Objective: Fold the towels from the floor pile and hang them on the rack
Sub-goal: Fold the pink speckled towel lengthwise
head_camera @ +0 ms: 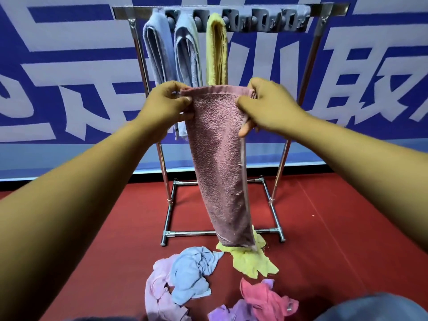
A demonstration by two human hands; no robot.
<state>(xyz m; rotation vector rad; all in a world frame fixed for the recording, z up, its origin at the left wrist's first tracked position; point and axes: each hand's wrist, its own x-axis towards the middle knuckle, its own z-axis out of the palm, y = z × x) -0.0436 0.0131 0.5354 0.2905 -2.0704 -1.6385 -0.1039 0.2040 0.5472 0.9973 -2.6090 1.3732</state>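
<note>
Loose towels (pixel 192 274) lie crumpled on the floor (pixel 335 228). Above them, the left hand (pixel 165 101) and right hand (pixel 266 103) each pinch a top corner of the pink towel (pixel 220 158); it hangs limp, probably light and floppy, best held by the hemmed corners. Beyond stands the rack (pixel 324 10).

The long folded terry towel (pixel 220 158) was dusty pink; the hung towels were two pale blue (pixel 159 54) and one yellow (pixel 216 49); the floor (pixel 335 228) was red.

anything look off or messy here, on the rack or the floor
Nothing damaged or spilled. The three hung towels crowd the left end of the rack. Loose towels lie crumpled on the floor. Both hands hold the pink towel by its top corners.
</note>
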